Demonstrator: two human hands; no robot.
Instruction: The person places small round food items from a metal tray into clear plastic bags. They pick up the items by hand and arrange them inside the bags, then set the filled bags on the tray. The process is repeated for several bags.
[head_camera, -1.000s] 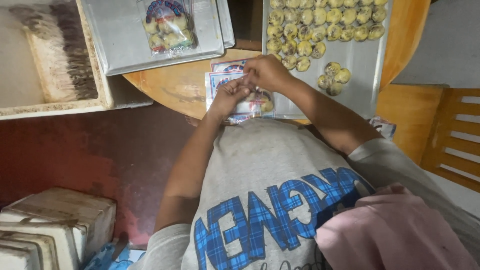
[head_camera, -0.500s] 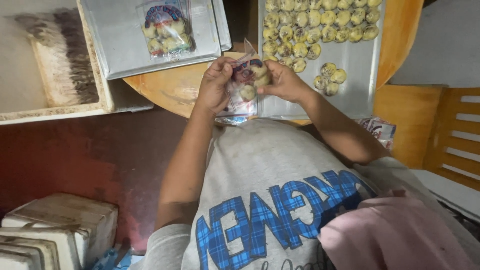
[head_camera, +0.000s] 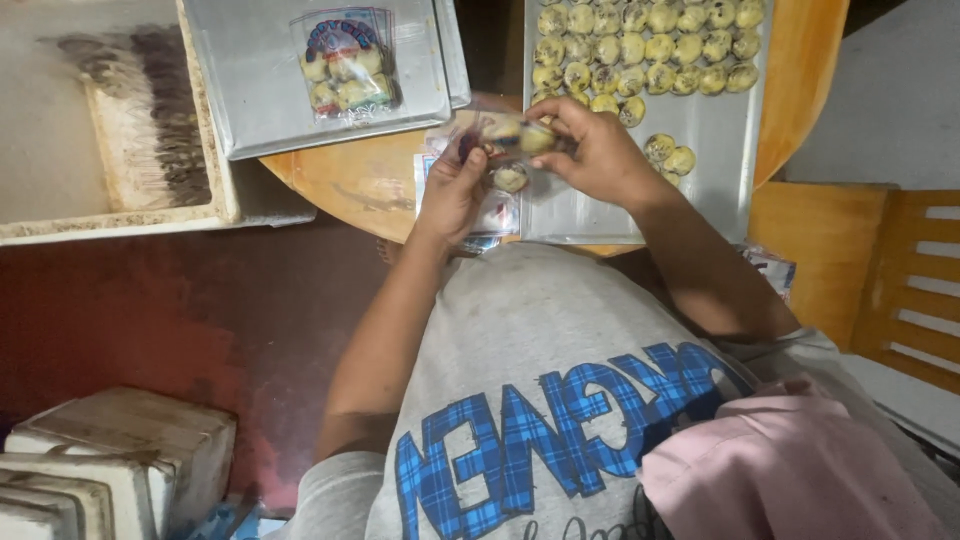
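Both my hands hold one clear plastic bag (head_camera: 510, 150) with a few small round cookies in it, above the near edge of the round wooden table (head_camera: 350, 180). My left hand (head_camera: 452, 190) grips its left side. My right hand (head_camera: 595, 150) pinches its top right. Under the bag lies a small stack of flat printed bags (head_camera: 490, 215). To the right a metal tray (head_camera: 715, 150) carries several rows of yellow speckled cookies (head_camera: 650, 45), with two loose ones near my right wrist.
A second metal tray (head_camera: 260, 90) at the upper left bears one filled printed bag (head_camera: 345, 65). A white crusted box (head_camera: 100, 130) sits far left. Pale blocks (head_camera: 110, 460) lie on the red floor, and a wooden chair (head_camera: 900, 280) stands at right.
My hands lifted the bag off the stack on the table and raised it. Now they hold it a little further right, turned more sideways, with cookies inside.
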